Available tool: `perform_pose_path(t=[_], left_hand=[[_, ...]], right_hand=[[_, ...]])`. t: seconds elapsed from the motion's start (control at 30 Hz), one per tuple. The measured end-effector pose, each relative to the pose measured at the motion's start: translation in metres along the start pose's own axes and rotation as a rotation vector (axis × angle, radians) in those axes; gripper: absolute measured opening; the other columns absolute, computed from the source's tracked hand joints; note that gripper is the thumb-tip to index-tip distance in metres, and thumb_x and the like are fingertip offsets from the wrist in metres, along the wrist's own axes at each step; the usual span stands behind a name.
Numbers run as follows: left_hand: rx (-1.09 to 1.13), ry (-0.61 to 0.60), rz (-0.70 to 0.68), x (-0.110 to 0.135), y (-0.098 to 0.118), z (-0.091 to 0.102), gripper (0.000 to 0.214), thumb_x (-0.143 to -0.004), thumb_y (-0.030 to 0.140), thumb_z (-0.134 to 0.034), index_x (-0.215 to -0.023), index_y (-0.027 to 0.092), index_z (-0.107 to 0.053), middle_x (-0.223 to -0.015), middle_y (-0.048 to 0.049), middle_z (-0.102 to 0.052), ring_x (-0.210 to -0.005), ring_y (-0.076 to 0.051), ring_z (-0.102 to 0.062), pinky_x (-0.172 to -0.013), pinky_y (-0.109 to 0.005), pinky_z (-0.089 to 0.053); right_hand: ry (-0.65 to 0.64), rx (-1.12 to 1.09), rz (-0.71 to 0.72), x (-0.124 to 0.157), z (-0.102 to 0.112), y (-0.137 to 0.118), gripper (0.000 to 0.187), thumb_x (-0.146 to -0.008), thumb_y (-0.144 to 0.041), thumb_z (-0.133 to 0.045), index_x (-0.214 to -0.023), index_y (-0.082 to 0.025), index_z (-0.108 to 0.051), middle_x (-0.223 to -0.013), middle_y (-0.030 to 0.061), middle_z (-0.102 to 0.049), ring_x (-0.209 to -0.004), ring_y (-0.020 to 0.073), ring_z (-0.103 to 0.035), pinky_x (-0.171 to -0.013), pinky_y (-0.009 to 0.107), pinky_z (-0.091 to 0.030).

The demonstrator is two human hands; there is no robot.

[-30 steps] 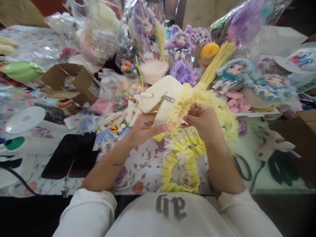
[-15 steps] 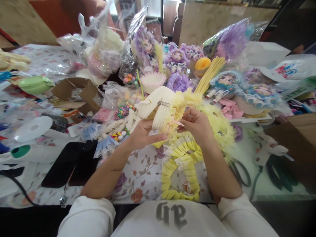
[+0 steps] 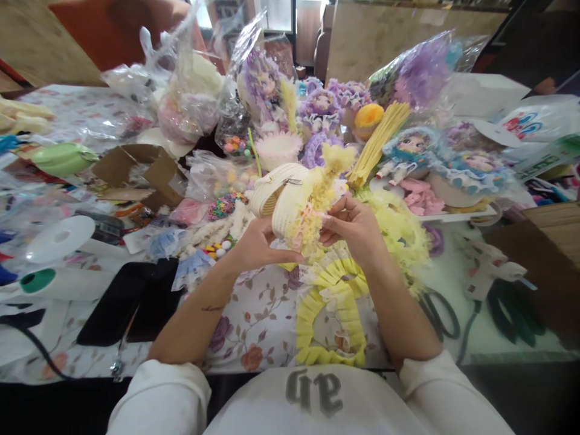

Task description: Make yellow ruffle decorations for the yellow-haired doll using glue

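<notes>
Cream pouch (image 3: 286, 219), from the head view, aloft over the surface (image 3: 267, 314)! Our left hand (image 3: 259, 246) grips its lower side, apparently steadying it, leaving our right hand (image 3: 352, 225) to pinch the fluffy yellow trim (image 3: 310, 220) at its edge. Writing? We get dark blackletter characters, inverted, on the shirt (image 3: 254, 402); the green packet's (image 3: 550, 160) lettering we can't make out.

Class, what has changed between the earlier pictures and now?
The cream bag has turned, its zipped face tipping away from the camera; the far end of the fluffy yellow trim stands higher. The left hand still holds the bag, the right hand the trim. The pleated ruffle and glue gun stayed put.
</notes>
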State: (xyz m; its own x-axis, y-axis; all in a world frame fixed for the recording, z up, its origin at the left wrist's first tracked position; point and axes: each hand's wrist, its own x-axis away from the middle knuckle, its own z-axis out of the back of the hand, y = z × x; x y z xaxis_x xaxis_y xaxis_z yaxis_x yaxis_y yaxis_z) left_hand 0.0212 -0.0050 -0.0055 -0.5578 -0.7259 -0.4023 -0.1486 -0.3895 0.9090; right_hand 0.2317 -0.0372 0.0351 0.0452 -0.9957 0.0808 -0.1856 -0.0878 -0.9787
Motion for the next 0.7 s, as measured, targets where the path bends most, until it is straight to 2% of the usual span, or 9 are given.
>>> perform_pose_path(t=[0.1, 0.27, 0.43, 0.57, 0.7], left_hand=[[0.118, 0.019, -0.041, -0.003, 0.006, -0.004, 0.039, -0.056, 0.023, -0.095, -0.091, 0.016, -0.077, -0.096, -0.0107, -0.078, -0.094, -0.026, -0.073, -0.089, -0.037, -0.059], [0.187, 0.038, -0.016, -0.004, 0.008, -0.005, 0.041, -0.057, 0.024, -0.094, -0.095, 0.019, -0.079, -0.097, -0.0104, -0.079, -0.096, -0.027, -0.074, -0.091, -0.037, -0.059], [0.192, 0.088, 0.043, -0.002, 0.007, 0.001, 0.041, -0.058, 0.032, -0.094, -0.093, 0.018, -0.078, -0.086, -0.0087, -0.077, -0.082, -0.023, -0.072, -0.079, -0.032, -0.06], [0.204, 0.099, 0.057, -0.002, 0.013, 0.002, 0.037, -0.056, 0.031, -0.094, -0.085, 0.018, -0.075, -0.073, -0.0045, -0.072, -0.068, -0.017, -0.066, -0.066, -0.027, -0.057], [0.179, 0.094, 0.029, -0.004, 0.017, 0.001, 0.033, -0.059, 0.031, -0.093, -0.082, 0.016, -0.073, -0.07, -0.0043, -0.07, -0.065, -0.016, -0.065, -0.063, -0.026, -0.055]], right_hand=[[0.003, 0.028, 0.01, 0.004, -0.002, -0.003, 0.054, -0.057, -0.048, -0.09, -0.078, -0.022, -0.047, -0.053, -0.0042, -0.068, -0.043, 0.0161, -0.066, -0.039, 0.022, -0.055], [0.033, 0.042, 0.076, 0.008, -0.008, -0.004, 0.05, -0.063, -0.052, -0.087, -0.074, -0.022, -0.049, -0.054, -0.0039, -0.068, -0.045, 0.0143, -0.067, -0.042, 0.021, -0.057], [-0.021, 0.047, 0.076, 0.007, -0.007, -0.003, 0.047, -0.062, -0.051, -0.088, -0.072, -0.02, -0.055, -0.057, -0.0024, -0.069, -0.052, 0.0151, -0.071, -0.05, 0.023, -0.062], [-0.095, 0.038, 0.004, 0.005, -0.004, -0.004, 0.049, -0.054, -0.046, -0.093, -0.069, -0.019, -0.055, -0.057, -0.0008, -0.07, -0.048, 0.0163, -0.07, -0.044, 0.022, -0.06], [-0.084, 0.004, -0.002, 0.004, -0.002, -0.004, 0.047, -0.054, -0.043, -0.093, -0.068, -0.018, -0.056, -0.055, -0.0008, -0.07, -0.045, 0.0158, -0.068, -0.041, 0.021, -0.057]])
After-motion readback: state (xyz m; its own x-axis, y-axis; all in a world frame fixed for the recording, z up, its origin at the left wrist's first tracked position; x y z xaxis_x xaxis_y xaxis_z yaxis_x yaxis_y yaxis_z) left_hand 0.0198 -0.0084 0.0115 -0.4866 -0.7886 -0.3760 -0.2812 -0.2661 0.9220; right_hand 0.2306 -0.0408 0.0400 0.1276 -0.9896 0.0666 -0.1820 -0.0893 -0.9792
